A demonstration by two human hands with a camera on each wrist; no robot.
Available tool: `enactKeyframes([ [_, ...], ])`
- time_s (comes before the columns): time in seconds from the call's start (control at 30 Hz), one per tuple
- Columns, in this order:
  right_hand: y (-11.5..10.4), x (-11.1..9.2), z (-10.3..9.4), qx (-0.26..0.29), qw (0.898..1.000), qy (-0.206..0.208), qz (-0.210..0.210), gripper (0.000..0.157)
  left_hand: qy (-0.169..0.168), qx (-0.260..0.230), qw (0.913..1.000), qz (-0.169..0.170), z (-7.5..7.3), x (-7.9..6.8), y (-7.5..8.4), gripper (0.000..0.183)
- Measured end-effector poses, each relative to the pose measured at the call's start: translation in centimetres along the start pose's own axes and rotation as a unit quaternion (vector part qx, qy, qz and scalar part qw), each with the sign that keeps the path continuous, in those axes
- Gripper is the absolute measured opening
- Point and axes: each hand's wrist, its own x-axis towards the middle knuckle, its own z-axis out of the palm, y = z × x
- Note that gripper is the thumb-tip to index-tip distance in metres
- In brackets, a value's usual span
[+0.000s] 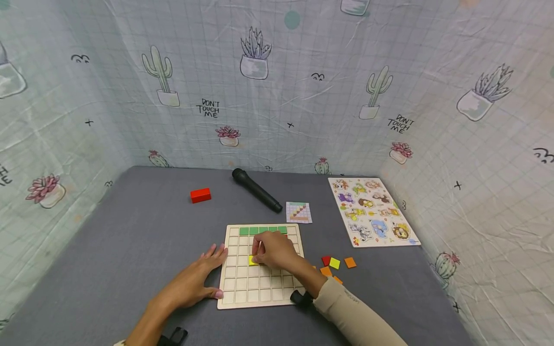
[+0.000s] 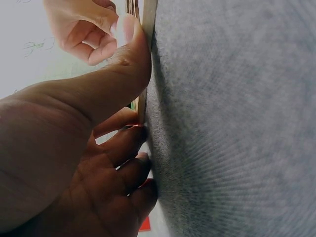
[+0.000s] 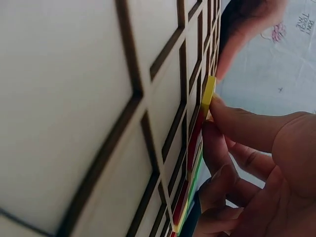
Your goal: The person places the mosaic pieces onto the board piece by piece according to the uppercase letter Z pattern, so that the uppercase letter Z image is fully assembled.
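Observation:
A pale wooden grid board point(image 1: 235, 298) lies on the grey table. Green square tiles point(image 1: 254, 231) line a row near its far edge. My left hand point(image 1: 196, 278) rests at the board's left edge, fingers spread and thumb at the near left side; in the left wrist view the thumb point(image 2: 126, 54) lies against the rim. Over the middle of the board, my right hand point(image 1: 277, 250) pinches a yellow square tile point(image 1: 252, 261) with thumb and forefinger. In the right wrist view the yellow tile point(image 3: 208, 96) sits at the grid surface, beside red tiles point(image 3: 195, 140) partly hidden by fingers.
Loose orange point(image 1: 350, 262), red point(image 1: 326, 260) and yellow tiles point(image 1: 335, 263) lie right of the board. Behind it are a pattern card point(image 1: 298, 212), a black microphone point(image 1: 257, 191) and a red block point(image 1: 200, 195). An animal puzzle board point(image 1: 372, 211) lies at the far right. Printed cloth surrounds the table.

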Motion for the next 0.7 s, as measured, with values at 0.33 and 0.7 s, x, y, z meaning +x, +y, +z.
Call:
enactKeyframes([
  [0.33, -0.28, -0.24, 0.00, -0.007, 1.000, -0.003, -0.006, 0.019, 0.002, 0.006, 1.0000, 0.006, 0.02, 0.04, -0.08, 0.104],
  [0.7, -0.42, -0.25, 0.49, -0.036, 0.999, 0.010, -0.019, 0.020, 0.002, 0.008, 0.9999, 0.010, -0.07, 0.02, -0.12, 0.104],
])
